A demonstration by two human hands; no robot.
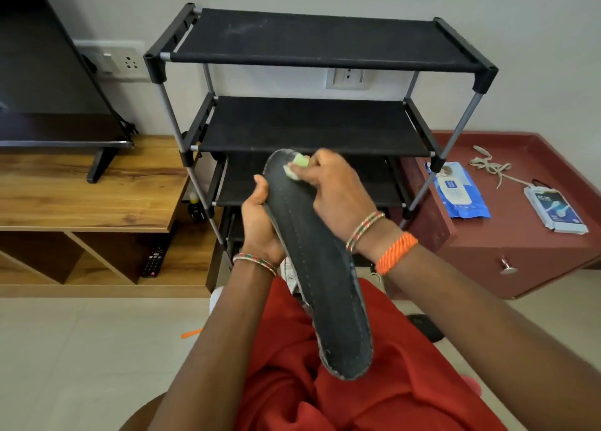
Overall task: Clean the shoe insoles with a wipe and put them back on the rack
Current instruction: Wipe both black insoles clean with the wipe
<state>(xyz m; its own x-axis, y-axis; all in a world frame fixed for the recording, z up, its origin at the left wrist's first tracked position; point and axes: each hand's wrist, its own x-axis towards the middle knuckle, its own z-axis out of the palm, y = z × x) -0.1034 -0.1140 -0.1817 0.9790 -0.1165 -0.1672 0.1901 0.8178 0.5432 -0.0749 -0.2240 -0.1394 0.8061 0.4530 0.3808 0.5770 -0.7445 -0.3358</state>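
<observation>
A long dark grey insole (320,274) with stitched edges slants from the rack down toward my lap. My left hand (260,222) grips its left edge near the upper half, thumb over the rim. My right hand (331,190) pinches a bunched pale green-white wipe (296,167) and presses it onto the insole's far tip. The black shoe rack (312,122) stands straight ahead with several bare fabric shelves.
A blue wipes pack (458,190), a white lace (491,167) and a small white box (556,209) lie on the maroon cabinet at right. A wooden TV unit (87,187) with a TV (48,83) and a remote (153,261) stands left. A white shoe (291,273) peeks below the insole.
</observation>
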